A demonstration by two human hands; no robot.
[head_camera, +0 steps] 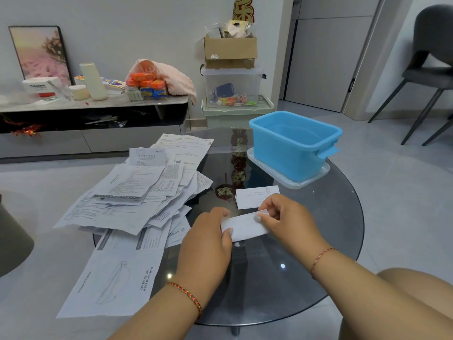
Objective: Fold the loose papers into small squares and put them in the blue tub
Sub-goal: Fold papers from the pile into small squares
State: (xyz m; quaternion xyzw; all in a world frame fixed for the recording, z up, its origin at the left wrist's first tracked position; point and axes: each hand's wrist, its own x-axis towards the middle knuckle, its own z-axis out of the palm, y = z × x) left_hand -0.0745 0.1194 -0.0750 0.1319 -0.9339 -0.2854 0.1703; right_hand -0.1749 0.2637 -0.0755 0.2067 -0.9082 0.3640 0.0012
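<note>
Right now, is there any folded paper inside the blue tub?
No, the blue tub shows only its bare blue bottom, and both hands hold a folded paper.

The left hand (208, 238) covers the left end of the folded strip (245, 227), and the right hand (289, 222) hides its right end and a corner of the card (255, 196). Print on the papers (137, 192) is mostly too small to read. The bench (338, 217) hides the tub's (291, 146) tray edge at lower frame? Cannot tell.

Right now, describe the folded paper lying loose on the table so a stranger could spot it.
On the round dark glass table, look in front of the blue plastic tub. The small white folded paper lies flat there, just beyond both hands, apart from the big heap of unfolded sheets.
</note>
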